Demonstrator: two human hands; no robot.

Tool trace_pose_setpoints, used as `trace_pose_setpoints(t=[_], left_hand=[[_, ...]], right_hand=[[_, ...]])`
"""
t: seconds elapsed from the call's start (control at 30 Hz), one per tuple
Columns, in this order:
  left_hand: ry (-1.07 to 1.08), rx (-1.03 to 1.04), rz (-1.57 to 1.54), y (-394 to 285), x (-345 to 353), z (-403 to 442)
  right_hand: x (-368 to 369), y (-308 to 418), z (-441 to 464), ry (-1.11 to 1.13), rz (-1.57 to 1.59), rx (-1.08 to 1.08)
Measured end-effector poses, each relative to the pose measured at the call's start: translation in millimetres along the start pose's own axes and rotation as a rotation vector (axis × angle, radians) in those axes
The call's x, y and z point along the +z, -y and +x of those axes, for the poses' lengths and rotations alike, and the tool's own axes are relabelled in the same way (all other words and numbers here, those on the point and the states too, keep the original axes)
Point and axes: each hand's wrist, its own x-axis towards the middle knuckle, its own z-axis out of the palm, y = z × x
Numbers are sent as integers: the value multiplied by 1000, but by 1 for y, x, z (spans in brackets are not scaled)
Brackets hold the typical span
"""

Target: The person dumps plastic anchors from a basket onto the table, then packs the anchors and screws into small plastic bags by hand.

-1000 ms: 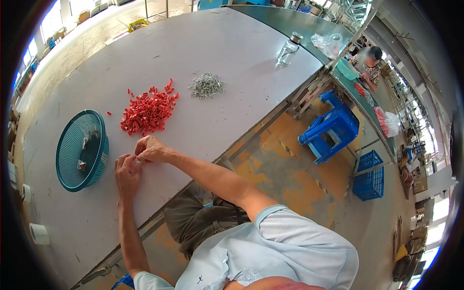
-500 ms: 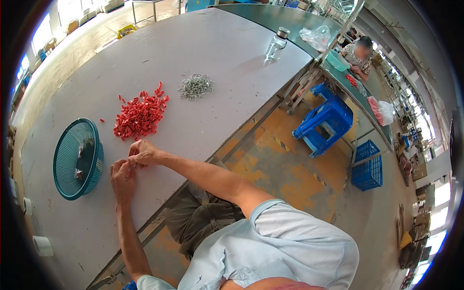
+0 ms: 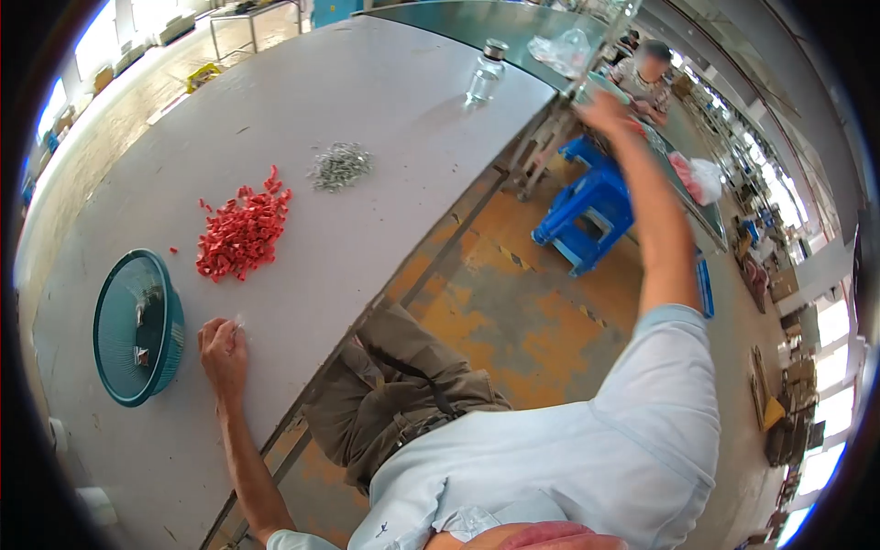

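My left hand (image 3: 224,353) rests near the table's front edge, fingers closed on a small clear plastic piece (image 3: 241,321), perhaps a little bag. To its left stands a teal mesh basket (image 3: 172,353) with a few small silvery packets (image 3: 140,355) inside. Beyond the hand lies a heap of small red parts (image 3: 240,234), and farther off a pile of small silvery metal pieces (image 3: 340,167). My right hand (image 3: 607,112) is stretched far out to the right, past the table corner and above a blue stool. Motion blur smears its fingers.
A lidded clear bottle (image 3: 485,73) stands at the table's far right corner. Beyond is a green-topped table (image 3: 458,23) with plastic bags (image 3: 561,53). Blue stools (image 3: 587,206) stand on the floor. A co-worker (image 3: 642,81) sits at the far right. White rolls (image 3: 95,505) lie at left.
My right hand has left my left hand and swung far out to the right. My left hand stays near the basket with the clear plastic. The view has shifted slightly.
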Motion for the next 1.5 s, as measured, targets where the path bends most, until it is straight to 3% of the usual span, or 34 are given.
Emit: trace_pose_setpoints(t=[0.03, 0.07, 0.17, 0.27, 0.33, 0.4, 0.47, 0.53, 0.57, 0.63, 0.77, 0.83, 0.87, 0.93, 1.0, 1.13, 1.2, 1.3, 1.33, 1.4, 1.47, 1.5], left_hand=[[15, -9, -16, -2, -2, 0], [22, -23, -34, -1, -4, 1], [32, -5, -10, -3, -7, 4], [16, 9, 7, -1, -1, 3], [17, 21, 14, 4, 4, 2], [12, -10, 14, 8, 2, 1], [17, 1, -19, 1, -4, 2], [21, -48, -30, 0, -5, 0], [49, -55, -40, 0, -6, 4], [46, -27, -18, 4, -2, 3], [39, -61, -23, -4, -5, 4], [31, -89, -31, -3, -7, 4], [46, -93, -42, -5, -6, 5], [39, -72, -33, -4, -4, 5], [62, -58, -13, -3, -6, 9], [33, -87, -21, -8, -7, 7], [44, -107, -38, -9, -7, 7], [22, -95, -34, -7, -6, 7], [14, -83, -35, -6, -6, 8], [18, -82, -26, -5, -8, 4], [-8, -94, -44, -1, -5, 5], [-19, -58, -38, 3, 1, 5]], right_hand=[[-6, -81, 27, 30, -194, 26], [-46, -97, 4, 34, -272, -64], [-57, -107, 21, 57, -370, -98], [-66, 10, -8, -54, -340, -230], [-72, 26, -11, -41, -372, -284], [-38, -72, 44, 135, -545, -200], [-74, -103, 6, 182, -601, -102], [-82, -126, 17, 263, -897, 141], [-78, -107, 5, 278, -892, 144], [-91, -38, -23, -31, -537, -195], [-62, -110, -2, 132, -780, -93], [-62, -114, 9, 380, -927, 50], [-67, -107, 14, 374, -931, 44], [-85, -103, 15, 254, -834, 244], [-91, -96, 27, 258, -826, 199], [-65, 2, 33, 285, -702, -156], [-23, 96, 11, 385, -330, -491], [25, 252, -67, 504, -74, -904], [37, 286, -101, 417, 196, -1104], [40, 358, -164, 635, 419, -1223], [35, 399, -213, 704, 546, -1255], [34, 418, -233, 924, 709, -1119]])
